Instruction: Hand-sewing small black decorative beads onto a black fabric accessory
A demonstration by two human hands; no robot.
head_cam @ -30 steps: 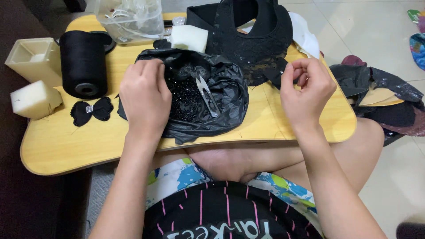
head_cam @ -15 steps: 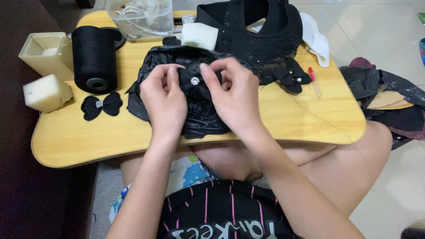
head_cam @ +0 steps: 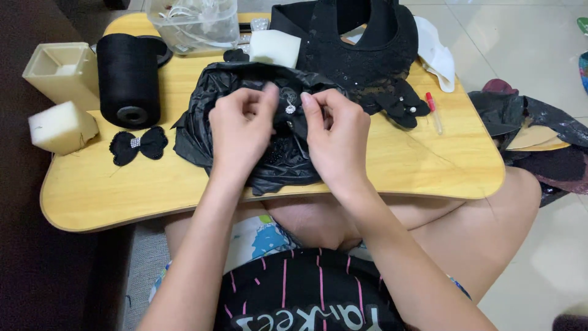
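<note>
Small wooden lap table (head_cam: 392,165) sits across the person's knees, cluttered. Back left: black thread cone (head_cam: 128,79) upright, beige square container (head_cam: 58,70) beside it at the edge, white foam block (head_cam: 61,127) in front of that. A finished black bow (head_cam: 138,144) with a sparkly centre lies flat just right of the foam block. Back centre: clear plastic tub (head_cam: 196,24), second white foam block (head_cam: 274,48) touching it on the right. Back right: black sequinned collar piece (head_cam: 367,55) over white cloth (head_cam: 436,55); red-tipped pen (head_cam: 433,112) lies near its lower edge.

A crumpled black plastic bag (head_cam: 196,132) fills table centre, and both hands work right on top of it, covering most of its middle.

Left hand (head_cam: 240,132): fingers curled, thumb and forefinger pinched on the small black fabric piece (head_cam: 293,119) held above the bag. Right hand (head_cam: 334,138): same pinch from the other side, other fingers loosely bent. A tiny rhinestone ornament (head_cam: 290,108) sits between the 2 sets of fingertips, on the fabric; probably touched by both, but it's too small to confirm.
</note>
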